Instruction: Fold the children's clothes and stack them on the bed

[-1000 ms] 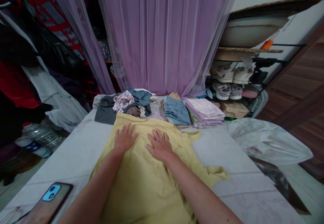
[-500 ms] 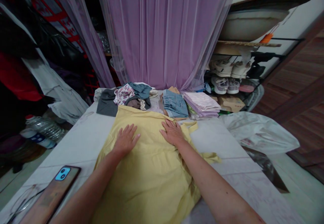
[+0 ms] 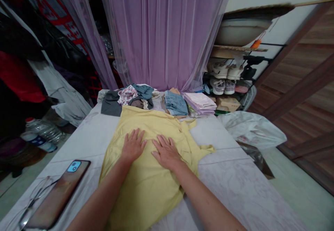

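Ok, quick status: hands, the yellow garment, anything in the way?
Left hand, right hand flat on yellow garment. Phone lying apart, left of it.

Under my left hand (image 3: 133, 146), yellow shirt (image 3: 148, 185): matt woven cloth, creased. Phone case (image 3: 58, 194): glossy, smooth. Plastic bag (image 3: 252, 128): thin, shiny. Curtain (image 3: 167, 32): sheer purple net.

Dim, flat indoor light from no visible source falls evenly on the yellow shirt (image 3: 146, 189); shadows pool in the hanging clothes (image 3: 18, 32) far left; wide-angle bowing bends the bed sheet (image 3: 235, 189) near the edges; everything slightly soft.
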The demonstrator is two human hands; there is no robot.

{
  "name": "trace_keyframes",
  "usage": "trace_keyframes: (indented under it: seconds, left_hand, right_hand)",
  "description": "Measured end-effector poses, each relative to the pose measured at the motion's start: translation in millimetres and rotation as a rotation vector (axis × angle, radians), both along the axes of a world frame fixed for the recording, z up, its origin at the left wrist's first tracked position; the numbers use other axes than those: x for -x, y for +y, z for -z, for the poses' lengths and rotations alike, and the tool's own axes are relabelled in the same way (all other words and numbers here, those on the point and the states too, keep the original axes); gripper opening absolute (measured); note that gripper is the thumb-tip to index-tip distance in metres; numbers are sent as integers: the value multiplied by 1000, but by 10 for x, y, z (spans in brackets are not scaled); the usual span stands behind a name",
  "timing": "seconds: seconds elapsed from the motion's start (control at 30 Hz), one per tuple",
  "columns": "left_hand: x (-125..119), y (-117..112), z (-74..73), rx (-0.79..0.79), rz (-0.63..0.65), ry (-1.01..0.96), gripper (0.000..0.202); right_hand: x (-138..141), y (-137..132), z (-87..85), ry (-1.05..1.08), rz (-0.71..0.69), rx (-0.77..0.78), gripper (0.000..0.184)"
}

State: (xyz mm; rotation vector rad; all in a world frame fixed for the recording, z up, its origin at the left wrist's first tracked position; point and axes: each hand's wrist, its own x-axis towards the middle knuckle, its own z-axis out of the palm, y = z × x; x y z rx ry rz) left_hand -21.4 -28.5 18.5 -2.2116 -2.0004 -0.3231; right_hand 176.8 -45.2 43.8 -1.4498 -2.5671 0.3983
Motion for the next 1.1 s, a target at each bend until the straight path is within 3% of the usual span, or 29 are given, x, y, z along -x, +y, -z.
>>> trace_keyframes:
  seconds: [0.17, 0.3, 0.57, 0.7, 0.87, 0.97, 1.1]
  left_hand:
    - [-46, -27, -35, 42, -76, 17, 54]
    - [-51, -46, -84, 94, -126, 21, 55]
    - [339, -304, 29, 56, 6, 11, 50]
    - [540, -472, 73, 15, 0, 23, 52]
    - [572, -646, 52, 7, -38, 32, 50]
    - [542, -703, 11, 16, -155, 37, 52]
    - [602, -705, -76, -10, -487, -47, 58]
  right_hand:
    - [-360, 161, 53, -69, 153, -11, 57]
    - [-444, 228, 42, -90, 221, -1, 56]
    - [-490, 234, 79, -93, 203, -101, 48]
    - [-502, 224, 109, -81, 209, -150, 46]
    - [-522, 219, 151, -91, 213, -158, 47]
    - [-567, 210, 188, -59, 206, -167, 47]
    - [-631, 199, 242, 51, 209, -235, 45]
